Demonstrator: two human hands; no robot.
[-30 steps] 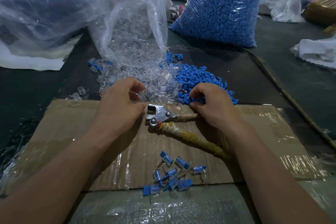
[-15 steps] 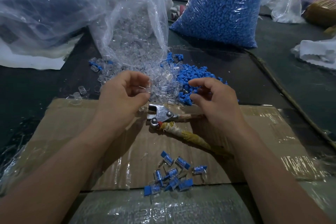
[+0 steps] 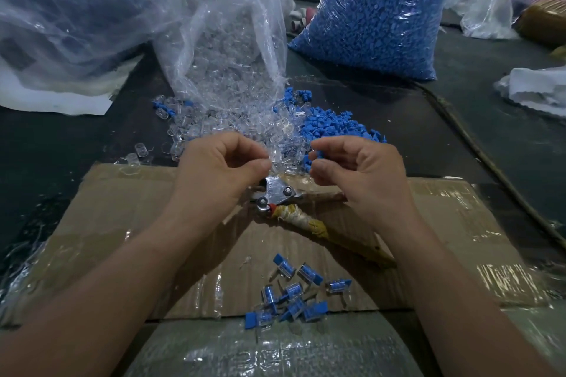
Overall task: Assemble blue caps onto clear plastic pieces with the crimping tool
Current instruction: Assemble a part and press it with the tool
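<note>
Watching both hands held just above the crimper [image 3: 280, 193]. On the left hand [image 3: 220, 171], thumb and forefinger pinch a clear piece [image 3: 277, 155] at their tips. On the right hand [image 3: 358, 174], fingers curl in with the thumb close to the forefinger. Some blue shows by the tips, but I cannot tell whether it holds a cap. The 2 hands are near each other, tips apart.

The crimper lies flat on the cardboard [image 3: 122, 208], metal head below the left fingers, wrapped handle running toward the near right. The clear pile [image 3: 226, 124] and the blue caps [image 3: 333, 128] lie touching, side by side, on the table [image 3: 428, 138] just beyond the cardboard.

Behind them I see 2 bags: the clear bag [image 3: 226, 40], open at its mouth, and the blue bag [image 3: 376, 9] to its right. The finished pieces [image 3: 291, 297], clear with blue caps fitted, lie clustered at the cardboard's near edge.
</note>
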